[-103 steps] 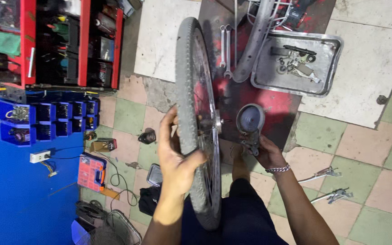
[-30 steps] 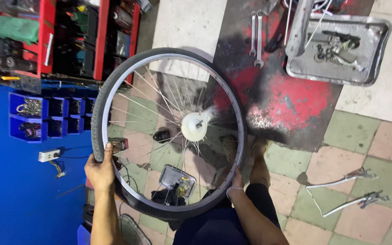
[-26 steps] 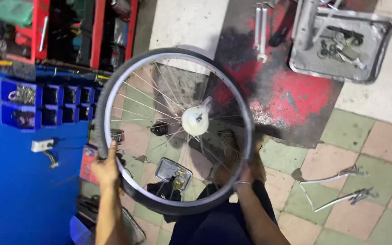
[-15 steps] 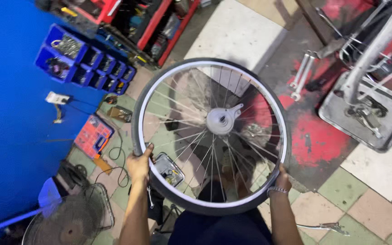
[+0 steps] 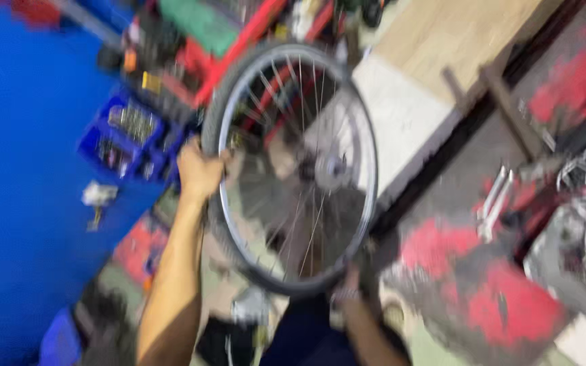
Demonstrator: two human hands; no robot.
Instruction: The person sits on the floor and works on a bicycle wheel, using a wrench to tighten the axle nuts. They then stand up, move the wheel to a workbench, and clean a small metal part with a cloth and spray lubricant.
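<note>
— Where's the wheel (image 5: 293, 169)?
— Up off the floor, held by its rim between both hands.
— Left hand (image 5: 199, 171)?
— Fingers wrapped tight around the tire. Blue bins (image 5: 125, 139) just past them.
— Right hand (image 5: 354, 281)?
— Under the bottom edge; too blurry to tell the fingers.
— Heavy?
— Probably light and stiff. Thin spokes, maybe easy to bend. Best held by the rim.

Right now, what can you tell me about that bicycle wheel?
The bicycle wheel has a dark tyre on a shiny metal rim, with thin wire spokes running to a pale hub. It is held up off the floor, tilted. The left hand grips its left edge; the right hand holds its lower edge. The picture is blurred.
</note>
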